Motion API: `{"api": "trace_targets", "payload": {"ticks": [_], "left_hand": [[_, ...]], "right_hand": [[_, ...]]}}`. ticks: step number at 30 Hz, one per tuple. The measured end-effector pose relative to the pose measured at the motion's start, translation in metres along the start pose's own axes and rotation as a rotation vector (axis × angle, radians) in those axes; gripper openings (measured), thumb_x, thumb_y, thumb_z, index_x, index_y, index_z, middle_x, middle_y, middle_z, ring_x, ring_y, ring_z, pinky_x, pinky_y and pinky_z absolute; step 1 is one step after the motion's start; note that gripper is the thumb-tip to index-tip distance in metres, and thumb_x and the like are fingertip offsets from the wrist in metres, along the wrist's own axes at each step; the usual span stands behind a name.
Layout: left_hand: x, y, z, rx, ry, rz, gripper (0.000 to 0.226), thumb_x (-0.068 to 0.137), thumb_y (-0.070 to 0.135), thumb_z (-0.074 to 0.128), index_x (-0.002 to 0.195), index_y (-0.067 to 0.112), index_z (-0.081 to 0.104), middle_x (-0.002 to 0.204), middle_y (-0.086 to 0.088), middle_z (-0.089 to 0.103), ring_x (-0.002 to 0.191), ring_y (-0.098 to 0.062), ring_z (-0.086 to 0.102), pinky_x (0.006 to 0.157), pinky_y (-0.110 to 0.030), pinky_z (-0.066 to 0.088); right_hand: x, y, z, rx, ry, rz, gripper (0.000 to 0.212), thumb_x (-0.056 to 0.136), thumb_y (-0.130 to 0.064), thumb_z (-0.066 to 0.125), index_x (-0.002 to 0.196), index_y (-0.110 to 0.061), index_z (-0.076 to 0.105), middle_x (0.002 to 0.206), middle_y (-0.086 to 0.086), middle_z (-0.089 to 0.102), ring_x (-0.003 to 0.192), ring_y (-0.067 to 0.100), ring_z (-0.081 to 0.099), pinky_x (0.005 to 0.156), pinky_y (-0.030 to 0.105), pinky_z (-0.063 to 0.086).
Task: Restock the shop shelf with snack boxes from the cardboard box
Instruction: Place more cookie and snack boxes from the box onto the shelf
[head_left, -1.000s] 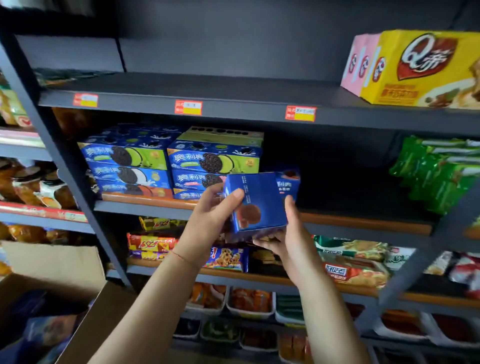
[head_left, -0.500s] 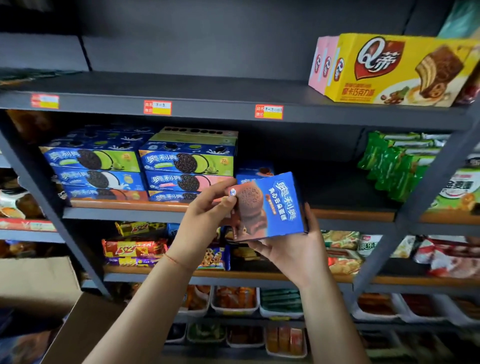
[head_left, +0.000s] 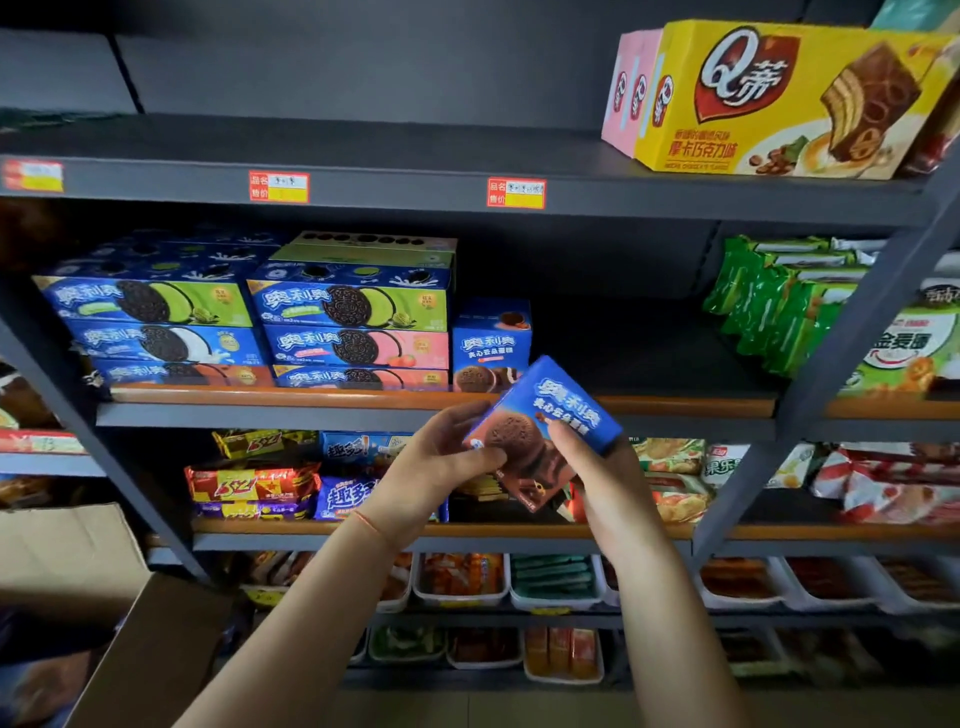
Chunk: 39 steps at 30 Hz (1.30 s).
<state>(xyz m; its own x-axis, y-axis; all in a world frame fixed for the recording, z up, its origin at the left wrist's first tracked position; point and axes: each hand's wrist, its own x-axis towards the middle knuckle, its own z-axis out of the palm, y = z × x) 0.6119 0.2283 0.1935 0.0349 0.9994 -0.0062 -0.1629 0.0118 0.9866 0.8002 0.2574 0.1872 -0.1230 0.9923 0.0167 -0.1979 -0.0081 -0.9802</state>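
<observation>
I hold a small blue snack box (head_left: 550, 415) with a chocolate cookie picture, tilted, in front of the middle shelf (head_left: 363, 402). My left hand (head_left: 441, 457) grips its lower left corner and my right hand (head_left: 592, 467) grips its right side from below. A matching blue box (head_left: 491, 343) stands upright on that shelf, just behind and above the held one. To its left are two stacks of wide blue cookie boxes (head_left: 353, 327). The open cardboard box (head_left: 78, 597) sits at the lower left, its inside mostly dark.
Right of the upright box the middle shelf has a dark bare stretch (head_left: 634, 364), then green packets (head_left: 779, 306). A yellow cake box (head_left: 779, 98) sits on the top shelf. A slanted upright post (head_left: 852, 338) crosses at right. Lower shelves hold packets and trays.
The held box has turned, so its printed front faces me, and it has dropped slightly below the shelf edge. My view has shifted right and closer, showing the upright box on the shelf.
</observation>
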Motion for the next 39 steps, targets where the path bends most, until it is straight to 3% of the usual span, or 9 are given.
{"api": "trace_targets", "payload": {"ticks": [7,12,14,18,21,24,33,36,39], "left_hand": [[0.011,-0.004,-0.009,0.388,0.247,0.136,0.045,0.085,0.018,0.077,0.121,0.040,0.061,0.114,0.008,0.070,0.108,-0.006,0.065,0.095,-0.039,0.055],[0.018,0.000,-0.003,0.448,0.348,0.194,0.046,0.088,0.023,0.075,0.132,0.022,0.061,0.105,0.015,0.070,0.090,0.003,0.068,0.082,-0.029,0.059],[0.023,0.001,-0.002,0.479,0.355,0.203,0.049,0.087,0.027,0.075,0.133,0.022,0.060,0.109,0.012,0.069,0.092,0.002,0.068,0.082,-0.030,0.059],[0.027,0.006,0.002,0.525,0.309,0.227,0.040,0.092,0.019,0.069,0.129,0.030,0.057,0.109,0.020,0.065,0.097,0.010,0.063,0.087,-0.017,0.052],[0.033,0.012,0.007,0.616,0.268,0.241,0.040,0.096,0.009,0.054,0.133,0.021,0.059,0.115,0.010,0.064,0.099,-0.003,0.062,0.087,-0.018,0.049],[0.047,0.015,0.013,0.748,0.209,0.205,0.044,0.095,0.010,0.051,0.137,0.020,0.054,0.126,-0.003,0.061,0.097,-0.020,0.064,0.088,-0.033,0.051],[0.087,0.014,0.013,0.975,0.146,0.087,0.059,0.090,0.003,0.051,0.147,0.016,0.044,0.147,-0.005,0.048,0.130,-0.027,0.049,0.104,-0.038,0.045],[0.095,0.019,0.013,0.911,0.099,0.030,0.065,0.089,0.004,0.051,0.149,0.025,0.040,0.141,-0.004,0.051,0.113,-0.030,0.060,0.088,-0.042,0.056],[0.100,0.018,0.010,0.782,0.032,0.001,0.070,0.088,0.007,0.056,0.150,0.034,0.039,0.132,0.003,0.058,0.093,-0.022,0.067,0.058,-0.030,0.058]], "right_hand": [[0.027,-0.017,0.008,-0.387,-0.107,-0.253,0.064,0.075,-0.031,0.084,0.125,-0.046,0.047,0.116,-0.014,0.066,0.106,-0.005,0.062,0.080,0.012,0.052],[0.051,-0.017,0.022,-0.523,-0.051,-0.295,0.080,0.075,-0.045,0.082,0.142,-0.030,0.040,0.131,-0.007,0.059,0.118,0.004,0.057,0.092,0.024,0.054],[0.056,-0.017,0.021,-0.540,-0.052,-0.297,0.076,0.074,-0.046,0.083,0.138,-0.029,0.045,0.130,-0.005,0.058,0.115,0.004,0.059,0.089,0.026,0.056],[0.059,-0.030,0.010,-0.531,-0.029,-0.261,0.047,0.073,-0.036,0.086,0.108,-0.040,0.055,0.111,-0.012,0.063,0.094,-0.014,0.060,0.068,0.005,0.049],[0.058,-0.037,-0.004,-0.482,-0.022,-0.216,0.040,0.075,-0.029,0.084,0.100,-0.041,0.055,0.102,-0.017,0.064,0.084,-0.019,0.059,0.061,0.002,0.046],[0.058,-0.036,-0.013,-0.418,0.017,-0.170,0.044,0.075,-0.032,0.084,0.111,-0.033,0.058,0.106,-0.011,0.067,0.091,-0.006,0.064,0.060,0.006,0.049],[0.072,-0.037,-0.033,-0.331,0.090,-0.149,0.059,0.073,-0.037,0.084,0.124,-0.023,0.058,0.112,-0.007,0.069,0.103,0.006,0.066,0.068,0.016,0.054],[0.082,-0.040,-0.036,-0.336,0.103,-0.159,0.060,0.073,-0.039,0.084,0.125,-0.023,0.058,0.115,-0.007,0.069,0.105,0.008,0.066,0.070,0.018,0.054],[0.095,-0.043,-0.033,-0.351,0.099,-0.168,0.060,0.073,-0.038,0.085,0.125,-0.024,0.058,0.115,-0.007,0.069,0.104,0.007,0.066,0.071,0.018,0.054]]}}
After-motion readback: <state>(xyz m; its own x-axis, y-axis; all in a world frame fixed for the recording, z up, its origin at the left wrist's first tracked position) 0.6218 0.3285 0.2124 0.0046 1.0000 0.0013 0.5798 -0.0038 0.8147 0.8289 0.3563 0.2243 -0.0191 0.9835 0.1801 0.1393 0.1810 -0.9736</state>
